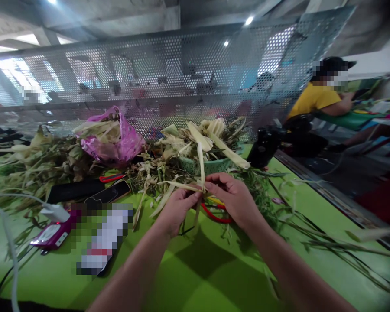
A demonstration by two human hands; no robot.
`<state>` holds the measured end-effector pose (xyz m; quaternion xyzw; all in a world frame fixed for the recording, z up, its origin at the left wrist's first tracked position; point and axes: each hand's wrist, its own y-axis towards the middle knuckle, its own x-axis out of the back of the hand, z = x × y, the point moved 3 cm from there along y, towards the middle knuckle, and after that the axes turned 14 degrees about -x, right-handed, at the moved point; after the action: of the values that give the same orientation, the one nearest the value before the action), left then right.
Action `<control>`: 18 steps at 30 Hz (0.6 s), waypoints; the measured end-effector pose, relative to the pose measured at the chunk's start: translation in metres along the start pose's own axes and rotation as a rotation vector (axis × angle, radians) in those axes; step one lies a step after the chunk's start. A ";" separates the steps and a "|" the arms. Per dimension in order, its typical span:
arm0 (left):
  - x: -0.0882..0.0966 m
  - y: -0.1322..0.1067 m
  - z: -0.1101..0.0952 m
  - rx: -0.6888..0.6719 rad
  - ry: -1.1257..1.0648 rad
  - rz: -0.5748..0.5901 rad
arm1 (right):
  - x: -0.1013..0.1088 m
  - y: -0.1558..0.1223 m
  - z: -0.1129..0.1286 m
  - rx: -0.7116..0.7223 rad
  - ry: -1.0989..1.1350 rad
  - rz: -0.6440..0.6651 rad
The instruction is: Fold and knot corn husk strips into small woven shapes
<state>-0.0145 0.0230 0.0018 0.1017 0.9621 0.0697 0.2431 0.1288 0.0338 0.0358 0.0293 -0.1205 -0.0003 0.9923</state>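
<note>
Pale strips of dried corn husk [201, 167] cross between my two hands above the green table. My left hand [178, 208] pinches them from the left, thumb on top. From the right, my right hand [232, 197] pinches the same strips, fingers curled. One strip stands upward and another sticks out to the left. Just below and behind my hands lies a tool with red handles [216, 216], partly covered. Behind them a green basket [204, 165] is heaped with dried husks [211, 130].
A pink plastic bag [126, 138] of husks and dried plant heaps [58, 160] stand at the back left. Phones [110, 190], a purple power strip [55, 232] and a white cable lie left. Long stems [338, 242] lie right. Beyond the table sits a person in yellow [315, 102].
</note>
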 end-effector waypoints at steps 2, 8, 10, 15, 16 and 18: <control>-0.003 -0.002 0.000 0.016 0.051 0.025 | 0.000 0.000 0.000 0.011 -0.019 -0.002; -0.004 -0.002 0.002 0.028 0.169 0.063 | -0.002 0.001 -0.005 0.010 0.048 -0.047; -0.003 -0.002 0.004 0.030 0.177 0.084 | -0.004 0.001 -0.007 0.014 0.056 -0.053; -0.002 -0.001 0.005 0.034 0.209 0.100 | -0.006 0.000 -0.009 0.015 0.037 -0.055; -0.003 -0.001 0.005 0.038 0.186 0.104 | -0.006 0.000 -0.008 0.015 0.037 -0.055; -0.003 -0.001 0.006 0.057 0.111 0.085 | -0.005 0.000 -0.006 0.005 0.057 -0.028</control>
<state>-0.0095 0.0218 -0.0021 0.1454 0.9705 0.0582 0.1832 0.1256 0.0338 0.0288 0.0334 -0.0920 -0.0130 0.9951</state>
